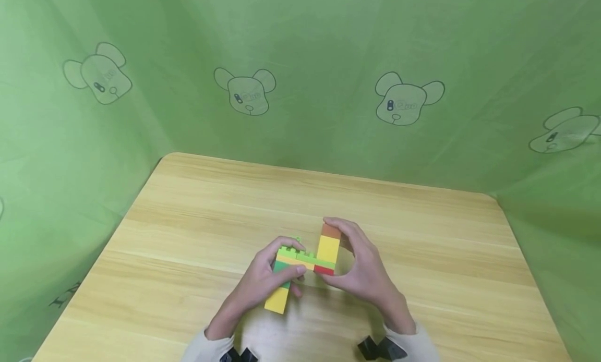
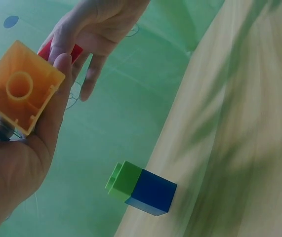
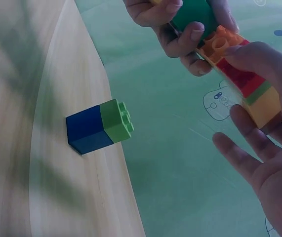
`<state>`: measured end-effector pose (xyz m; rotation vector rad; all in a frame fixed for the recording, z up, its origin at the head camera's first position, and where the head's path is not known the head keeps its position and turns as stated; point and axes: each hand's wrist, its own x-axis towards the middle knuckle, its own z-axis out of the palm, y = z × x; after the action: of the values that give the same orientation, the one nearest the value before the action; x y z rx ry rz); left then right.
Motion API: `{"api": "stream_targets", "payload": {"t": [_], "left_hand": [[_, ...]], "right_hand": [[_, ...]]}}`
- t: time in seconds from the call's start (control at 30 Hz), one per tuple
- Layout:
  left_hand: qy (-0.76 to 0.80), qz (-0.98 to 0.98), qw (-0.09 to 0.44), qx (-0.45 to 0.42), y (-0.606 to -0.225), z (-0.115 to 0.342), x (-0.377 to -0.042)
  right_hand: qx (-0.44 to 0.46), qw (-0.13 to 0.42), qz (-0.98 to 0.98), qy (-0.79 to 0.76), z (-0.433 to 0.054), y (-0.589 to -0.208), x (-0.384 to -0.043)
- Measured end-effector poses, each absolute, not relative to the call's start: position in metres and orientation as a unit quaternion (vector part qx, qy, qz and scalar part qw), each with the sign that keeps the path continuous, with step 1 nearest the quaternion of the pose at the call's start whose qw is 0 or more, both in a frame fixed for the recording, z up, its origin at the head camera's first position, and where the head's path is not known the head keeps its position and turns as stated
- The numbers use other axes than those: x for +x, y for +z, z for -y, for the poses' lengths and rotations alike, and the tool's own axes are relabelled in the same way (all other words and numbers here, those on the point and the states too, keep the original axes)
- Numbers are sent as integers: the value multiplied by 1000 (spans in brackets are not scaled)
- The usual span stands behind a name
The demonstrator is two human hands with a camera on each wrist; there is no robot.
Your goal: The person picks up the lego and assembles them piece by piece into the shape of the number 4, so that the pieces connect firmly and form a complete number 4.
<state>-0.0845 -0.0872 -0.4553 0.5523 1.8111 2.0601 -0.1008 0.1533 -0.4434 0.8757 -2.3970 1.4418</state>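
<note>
Both hands hold one joined structure of toy building bricks above the table. My left hand [image 1: 260,273] grips its left part, thumb across the front and fingers behind. Below that thumb a yellow brick [image 1: 277,300] points down, its hollow underside facing the left wrist view. Light green bricks [image 1: 305,257] with studs form the crosspiece. At the other end, my right hand [image 1: 368,268] has its thumb under the red brick [image 1: 324,269] and its index finger at the top of the orange brick [image 1: 331,230], above a yellow brick [image 1: 328,249].
A separate stack of a light green brick [image 2: 126,178] on a blue brick [image 2: 153,192] stands on the wooden table [image 1: 225,195]; in the head view it is mostly hidden behind the left hand. Green cloth [image 1: 319,64] with bear heads surrounds the table.
</note>
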Motion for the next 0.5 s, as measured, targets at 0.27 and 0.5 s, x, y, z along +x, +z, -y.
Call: {"api": "stream_targets", "payload": {"t": [0.27, 0.5], "left_hand": [[725, -639, 172, 188, -454, 85, -84], [746, -610, 182, 196, -455, 80, -83]], "right_hand": [[293, 74, 808, 506, -150, -443, -99], [299, 156, 817, 468, -147, -445, -99]]}}
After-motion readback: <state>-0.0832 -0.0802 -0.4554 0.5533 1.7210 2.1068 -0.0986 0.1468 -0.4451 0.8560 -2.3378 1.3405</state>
